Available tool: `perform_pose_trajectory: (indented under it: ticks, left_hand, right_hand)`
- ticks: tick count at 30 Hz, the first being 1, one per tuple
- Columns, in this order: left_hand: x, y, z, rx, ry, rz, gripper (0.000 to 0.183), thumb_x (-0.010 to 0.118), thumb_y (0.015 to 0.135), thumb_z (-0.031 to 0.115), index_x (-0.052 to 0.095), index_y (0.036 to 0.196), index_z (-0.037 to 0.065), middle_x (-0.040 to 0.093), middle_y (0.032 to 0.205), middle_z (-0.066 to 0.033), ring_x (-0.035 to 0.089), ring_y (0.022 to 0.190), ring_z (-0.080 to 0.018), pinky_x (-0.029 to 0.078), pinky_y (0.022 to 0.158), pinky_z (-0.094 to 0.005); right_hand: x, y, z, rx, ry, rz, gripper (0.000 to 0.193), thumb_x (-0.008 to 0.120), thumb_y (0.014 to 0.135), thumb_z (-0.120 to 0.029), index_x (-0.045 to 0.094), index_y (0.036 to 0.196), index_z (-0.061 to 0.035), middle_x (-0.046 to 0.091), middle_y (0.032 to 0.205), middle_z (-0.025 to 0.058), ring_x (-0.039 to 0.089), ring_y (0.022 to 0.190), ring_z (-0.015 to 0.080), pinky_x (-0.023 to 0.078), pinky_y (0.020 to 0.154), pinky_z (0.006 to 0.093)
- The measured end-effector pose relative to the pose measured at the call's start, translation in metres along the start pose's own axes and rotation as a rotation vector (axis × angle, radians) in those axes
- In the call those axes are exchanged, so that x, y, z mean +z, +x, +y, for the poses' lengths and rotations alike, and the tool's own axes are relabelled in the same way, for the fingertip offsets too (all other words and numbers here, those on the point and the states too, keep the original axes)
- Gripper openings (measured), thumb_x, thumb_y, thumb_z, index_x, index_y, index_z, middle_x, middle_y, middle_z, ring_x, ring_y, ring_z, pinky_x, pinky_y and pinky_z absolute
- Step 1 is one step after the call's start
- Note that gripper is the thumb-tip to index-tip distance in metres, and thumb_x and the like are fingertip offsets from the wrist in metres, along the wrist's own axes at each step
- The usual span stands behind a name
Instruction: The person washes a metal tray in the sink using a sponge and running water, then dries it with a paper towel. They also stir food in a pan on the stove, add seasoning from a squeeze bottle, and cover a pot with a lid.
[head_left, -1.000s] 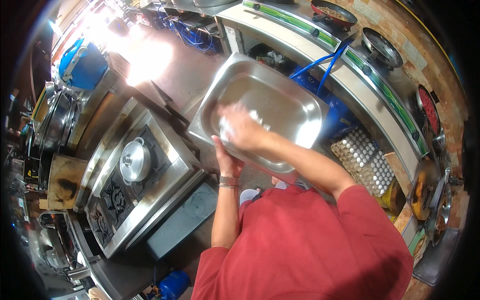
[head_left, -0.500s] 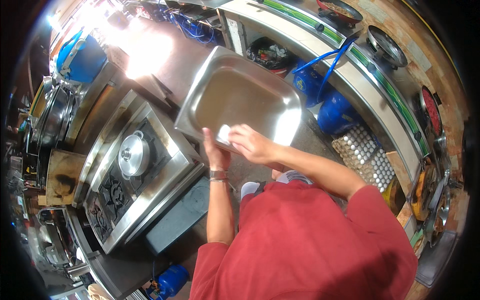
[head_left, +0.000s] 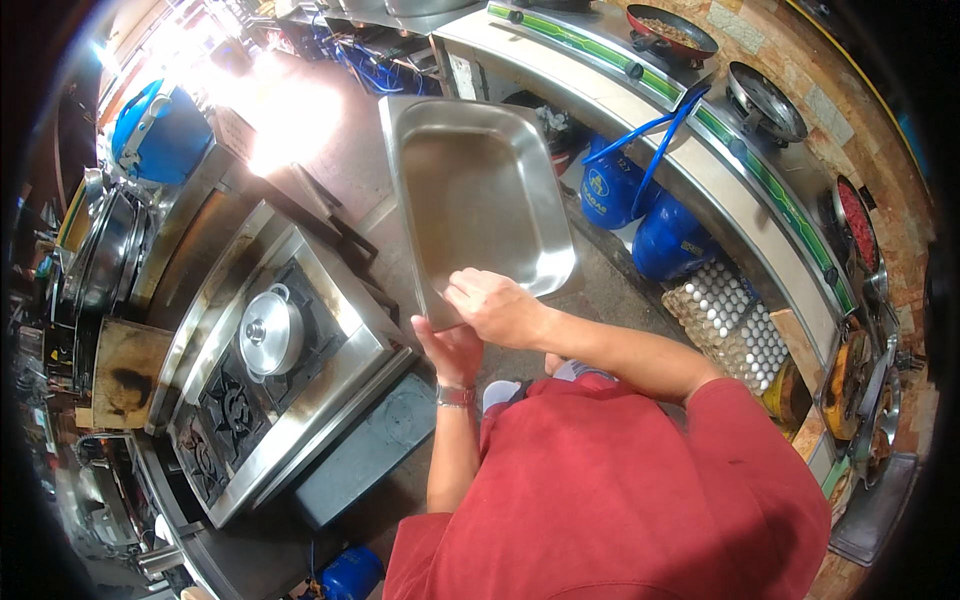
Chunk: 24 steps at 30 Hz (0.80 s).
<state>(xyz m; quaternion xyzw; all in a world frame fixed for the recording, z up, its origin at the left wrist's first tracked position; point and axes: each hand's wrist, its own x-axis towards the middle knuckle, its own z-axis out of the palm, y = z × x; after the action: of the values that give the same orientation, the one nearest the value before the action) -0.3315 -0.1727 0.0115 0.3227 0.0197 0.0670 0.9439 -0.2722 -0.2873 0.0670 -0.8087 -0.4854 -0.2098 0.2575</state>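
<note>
A deep rectangular steel pan (head_left: 470, 190) with a wide rim hangs in front of me, tilted so its hollow faces up toward me. My left hand (head_left: 452, 352) grips its near left corner, thumb against the outside and the other fingers mostly hidden beneath. Over the near rim, my right hand (head_left: 495, 305) has its fingers bent together against the inside wall. Whatever lies in those fingers is hidden now. A metal band circles my left wrist.
On the left stands a steel gas stove (head_left: 300, 390) with a lidded pot (head_left: 270, 332). At right are blue gas cylinders (head_left: 672, 235), trays of white eggs (head_left: 728, 310) and a long counter (head_left: 640, 110) bearing frying pans (head_left: 768, 100). A blue container (head_left: 160, 125) sits at the far left.
The pan has turned and shifted a little to the right. Both hands have come slightly closer to me. A small white thing seen at my right fingertips is out of sight.
</note>
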Motion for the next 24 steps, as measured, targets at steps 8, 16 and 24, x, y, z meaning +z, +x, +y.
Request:
perform_pose_trajectory:
  ticks: [8,16,24]
  left_hand:
    - [-0.033,0.027,-0.008,-0.002,0.224,0.432,0.038,0.050,0.096,0.041,0.058,0.109,0.006,0.061,0.099,-0.0038,0.061,0.093,-0.0177,0.049,0.079,-0.0333]
    - [-0.025,0.063,0.022,-0.086,0.385,0.565,0.043,0.054,0.095,0.037,0.053,0.124,0.006,0.062,0.113,-0.0087,0.064,0.096,-0.0208,0.055,0.073,-0.0334]
    - [-0.016,0.163,-0.006,-0.009,0.358,0.489,0.035,0.057,0.094,0.034,0.055,0.118,0.008,0.064,0.107,-0.0055,0.067,0.083,-0.0188,0.056,0.063,-0.0316]
  right_hand:
    - [0.018,-0.013,0.006,0.050,0.262,-0.225,0.031,0.057,0.081,-0.026,0.057,0.099,0.0004,0.057,0.101,0.0144,0.055,0.097,0.0301,0.046,0.084,0.0377]
    - [-0.019,-0.028,0.164,-0.072,-0.088,-0.835,0.050,0.048,0.091,-0.035,0.052,0.127,-0.0007,0.049,0.135,0.0169,0.047,0.124,0.0301,0.033,0.107,0.0426]
    - [0.093,0.026,0.220,0.312,0.232,-0.359,0.058,0.046,0.091,-0.024,0.034,0.137,0.0093,0.023,0.148,0.0305,0.013,0.140,0.0461,0.011,0.116,0.0484]
